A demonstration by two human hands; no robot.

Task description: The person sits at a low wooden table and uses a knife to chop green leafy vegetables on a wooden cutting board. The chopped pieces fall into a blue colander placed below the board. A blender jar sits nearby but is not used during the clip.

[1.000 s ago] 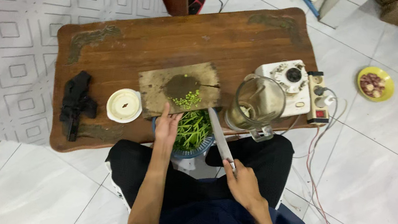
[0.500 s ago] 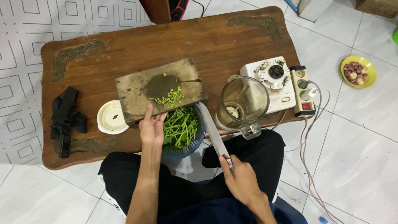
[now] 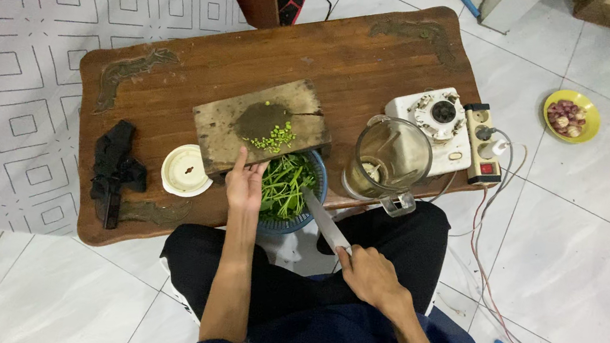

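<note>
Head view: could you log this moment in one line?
left hand: on cutting board edge | right hand: holds knife | blue basket: greens

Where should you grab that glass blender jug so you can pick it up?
Best by its handle. The blender jug stands upright on the wooden table, and the handle juts from its lower rim toward the person's lap, so coming from that near side looks easiest. The white base and power strip crowd its far side. The right hand holding the knife is nearest.
</note>
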